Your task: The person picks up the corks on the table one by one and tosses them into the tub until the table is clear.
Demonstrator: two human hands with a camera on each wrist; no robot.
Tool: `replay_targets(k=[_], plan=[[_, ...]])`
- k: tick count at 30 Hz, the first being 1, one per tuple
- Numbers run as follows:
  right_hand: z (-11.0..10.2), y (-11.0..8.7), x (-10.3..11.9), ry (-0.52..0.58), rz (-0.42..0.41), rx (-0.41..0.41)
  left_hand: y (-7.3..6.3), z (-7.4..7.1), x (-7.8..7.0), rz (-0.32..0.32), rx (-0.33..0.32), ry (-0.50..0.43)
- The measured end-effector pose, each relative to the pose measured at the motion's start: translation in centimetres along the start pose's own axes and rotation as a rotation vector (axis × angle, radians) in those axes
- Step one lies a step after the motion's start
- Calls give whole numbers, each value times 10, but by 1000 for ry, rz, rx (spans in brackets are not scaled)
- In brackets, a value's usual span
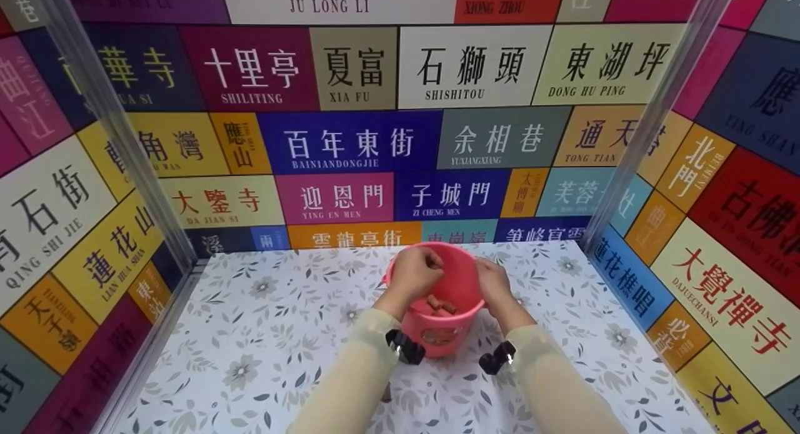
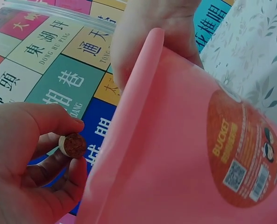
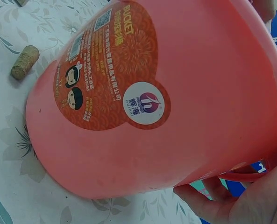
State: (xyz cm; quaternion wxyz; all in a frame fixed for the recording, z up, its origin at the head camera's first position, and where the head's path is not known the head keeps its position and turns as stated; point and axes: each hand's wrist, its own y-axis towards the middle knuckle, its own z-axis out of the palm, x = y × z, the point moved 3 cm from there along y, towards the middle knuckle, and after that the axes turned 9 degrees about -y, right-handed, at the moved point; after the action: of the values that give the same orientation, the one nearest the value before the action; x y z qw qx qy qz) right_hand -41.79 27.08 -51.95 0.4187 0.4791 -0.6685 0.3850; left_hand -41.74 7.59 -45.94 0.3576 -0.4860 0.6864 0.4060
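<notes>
A pink bucket (image 1: 437, 337) stands on the table, with several corks (image 1: 442, 306) at its bottom. My left hand (image 1: 417, 272) is over the bucket's left side. In the left wrist view its thumb and fingers pinch a cork (image 2: 74, 145) by the rim. My right hand (image 1: 495, 282) grips the bucket at its right side. In the right wrist view the thumb lies against the outer wall near the red handle (image 3: 243, 176); its other fingers are partly hidden.
A loose cork (image 3: 25, 62) lies on the table beside the bucket, and parts of others show at the view's corner. The flower-patterned tabletop (image 1: 250, 334) ends at panels (image 1: 350, 140) covered with coloured signs.
</notes>
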Motion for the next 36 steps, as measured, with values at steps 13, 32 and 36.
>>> replay_targets(k=[13, 32, 36], plan=[[-1, -3, 2, -28, -8, -5, 2, 4, 3, -70, -20, -117], [0, -2, 2, -2, -18, 1, 1, 1, 3, -55, -19, -108], [-1, -2, 2, 5, -18, -4, 0, -1, 5, -75, -28, -93]])
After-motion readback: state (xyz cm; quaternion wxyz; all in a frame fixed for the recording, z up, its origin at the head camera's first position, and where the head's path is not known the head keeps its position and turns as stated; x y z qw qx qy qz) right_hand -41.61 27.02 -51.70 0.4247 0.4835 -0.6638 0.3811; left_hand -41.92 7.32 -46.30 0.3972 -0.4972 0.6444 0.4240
